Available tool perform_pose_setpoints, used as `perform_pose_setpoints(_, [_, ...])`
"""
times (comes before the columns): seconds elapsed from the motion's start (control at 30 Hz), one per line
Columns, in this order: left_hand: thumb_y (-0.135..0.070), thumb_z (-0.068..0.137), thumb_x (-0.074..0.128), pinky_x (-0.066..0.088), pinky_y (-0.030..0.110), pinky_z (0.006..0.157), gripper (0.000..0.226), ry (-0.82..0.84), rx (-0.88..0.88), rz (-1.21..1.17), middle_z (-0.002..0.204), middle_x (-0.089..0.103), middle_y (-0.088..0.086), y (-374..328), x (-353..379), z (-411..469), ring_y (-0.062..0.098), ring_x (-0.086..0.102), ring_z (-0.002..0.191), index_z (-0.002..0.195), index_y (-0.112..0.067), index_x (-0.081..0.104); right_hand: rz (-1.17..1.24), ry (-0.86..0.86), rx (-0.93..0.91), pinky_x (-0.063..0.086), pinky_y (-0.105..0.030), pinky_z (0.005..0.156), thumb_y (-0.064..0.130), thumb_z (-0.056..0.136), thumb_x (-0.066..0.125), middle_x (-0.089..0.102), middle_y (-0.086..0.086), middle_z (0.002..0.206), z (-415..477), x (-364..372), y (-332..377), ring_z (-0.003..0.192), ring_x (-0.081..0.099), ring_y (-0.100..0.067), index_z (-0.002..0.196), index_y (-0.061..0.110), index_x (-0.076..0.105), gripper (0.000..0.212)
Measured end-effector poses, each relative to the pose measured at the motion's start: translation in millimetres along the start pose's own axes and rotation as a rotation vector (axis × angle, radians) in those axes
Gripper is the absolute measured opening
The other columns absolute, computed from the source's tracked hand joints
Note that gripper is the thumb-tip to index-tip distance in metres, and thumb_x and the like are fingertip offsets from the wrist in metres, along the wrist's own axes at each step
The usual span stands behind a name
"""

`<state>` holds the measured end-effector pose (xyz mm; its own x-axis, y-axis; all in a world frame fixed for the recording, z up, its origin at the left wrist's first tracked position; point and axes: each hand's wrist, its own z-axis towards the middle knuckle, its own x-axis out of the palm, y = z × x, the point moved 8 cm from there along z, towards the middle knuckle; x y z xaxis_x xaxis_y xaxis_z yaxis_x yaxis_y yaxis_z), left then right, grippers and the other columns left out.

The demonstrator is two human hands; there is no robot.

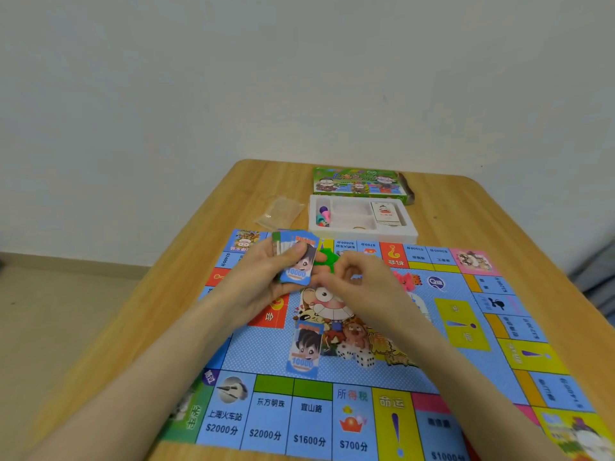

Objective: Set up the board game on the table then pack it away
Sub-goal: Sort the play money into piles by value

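Board (263, 357) lies flat on counter (499, 227); left hand (263, 281) grips stack of notes (296, 261) above board's far left part; right hand (356, 284), fingers curled, pinches lower edge of that stack; one blue note (306, 349) and two dice (364, 359) lie at board centre; white tray (362, 232) with pawns (322, 216) and cards (386, 212) touches board's far edge; green box (359, 183) behind tray; plastic bag (281, 211) left of tray.

On the board (259, 357) I read $2000分, $1600分, $700分; the held note (297, 266) and loose note (305, 349) seemingly say 10000.
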<state>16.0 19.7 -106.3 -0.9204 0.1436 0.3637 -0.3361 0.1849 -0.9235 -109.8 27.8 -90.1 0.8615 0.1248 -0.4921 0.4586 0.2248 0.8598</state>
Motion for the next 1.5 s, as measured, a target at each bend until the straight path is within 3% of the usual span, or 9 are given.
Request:
perform_pose_setpoints(0.23, [-0.012,0.069,0.064,0.057,0.025,0.055,0.034,0.062,-0.067,0.014,0.08,0.073,0.011,9.7,12.7,-6.4,0.02,0.072,0.067,0.102,-0.001,0.064,0.316,-0.077,-0.024,0.037,-0.013,0.04,0.019,0.089,0.061,0.058,-0.004,0.071,-1.9,-6.0,8.5,0.047,0.059,-0.004,0.087,0.006,0.054,0.015])
perform_pose_setpoints(0.33, [-0.012,0.069,0.064,0.058,0.025,0.056,0.026,0.076,-0.057,0.034,0.078,0.073,0.01,8.3,13.1,-7.3,0.019,0.071,0.064,0.094,-0.004,0.065,0.307,-0.099,-0.056,0.037,-0.014,0.041,0.015,0.09,0.06,0.06,-0.01,0.061,-1.4,-9.0,9.1,0.043,0.053,-0.007,0.082,0.002,0.056,0.015])
perform_pose_setpoints(0.5, [-0.016,0.072,0.062,0.059,0.028,0.057,0.025,0.113,-0.082,0.041,0.083,0.073,0.012,10.8,16.5,-8.6,0.02,0.071,0.067,0.094,-0.007,0.065,0.269,-0.136,-0.092,0.038,-0.011,0.042,0.006,0.092,0.056,0.057,0.009,0.05,-0.2,-12.9,9.7,0.042,0.053,-0.003,0.075,0.012,0.058,0.018])
perform_pose_setpoints(0.7, [-0.019,0.075,0.064,0.06,0.03,0.059,0.029,-0.003,-0.054,0.034,0.087,0.074,0.013,6.6,2.7,-2.0,0.02,0.072,0.07,0.1,-0.005,0.063,0.326,-0.226,-0.072,0.038,-0.011,0.04,0.002,0.093,0.053,0.055,0.001,0.062,-2.1,-26.0,10.6,0.043,0.052,0.001,0.079,0.013,0.058,0.018])
perform_pose_setpoints(0.8, [-0.015,0.089,0.057,0.057,0.023,0.053,0.01,-0.1,0.008,-0.006,0.072,0.072,0.004,-0.8,-10.7,1.6,0.013,0.07,0.064,0.091,-0.006,0.062,0.307,-0.068,-0.029,0.038,-0.008,0.043,0.005,0.09,0.058,0.059,0.003,0.061,-1.1,-16.6,10.1,0.045,0.052,0.004,0.079,0.011,0.062,0.013])
perform_pose_setpoints(0.97, [-0.013,0.094,0.053,0.058,0.025,0.058,0.013,-0.129,0.026,-0.079,0.07,0.067,0.006,-2.5,-17.4,4.7,0.014,0.069,0.064,0.098,-0.002,0.058,-0.092,0.274,-0.077,0.044,-0.009,0.059,0.016,0.085,0.067,0.063,0.011,0.062,-6.3,23.7,7.9,0.06,0.06,0.003,0.079,0.016,0.066,0.007])
perform_pose_setpoints(1.3, [-0.014,0.093,0.054,0.058,0.026,0.059,0.012,-0.107,0.039,-0.046,0.073,0.065,0.007,-1.3,-12.4,3.3,0.015,0.069,0.067,0.095,-0.003,0.059,-0.412,0.289,-0.173,0.037,-0.013,0.057,0.023,0.083,0.069,0.051,0.014,0.066,-8.8,39.4,1.7,0.06,0.047,-0.002,0.077,0.025,0.055,0.015])
perform_pose_setpoints(1.4, [-0.014,0.093,0.053,0.058,0.025,0.058,0.012,-0.105,0.046,-0.041,0.073,0.065,0.007,-2.5,-11.9,2.8,0.014,0.069,0.067,0.096,-0.003,0.058,-0.401,0.286,-0.191,0.035,-0.011,0.061,0.029,0.083,0.069,0.048,0.014,0.08,-10.0,36.0,6.2,0.066,0.045,0.002,0.089,0.024,0.057,0.014])
perform_pose_setpoints(1.5, [-0.013,0.093,0.053,0.058,0.025,0.058,0.011,-0.103,0.048,-0.038,0.072,0.065,0.006,-3.1,-10.6,1.6,0.014,0.069,0.066,0.096,-0.003,0.058,-0.371,0.374,-0.195,0.035,-0.011,0.07,0.042,0.075,0.074,0.047,0.013,0.098,-15.8,35.6,8.8,0.079,0.043,0.006,0.108,0.026,0.054,0.041])
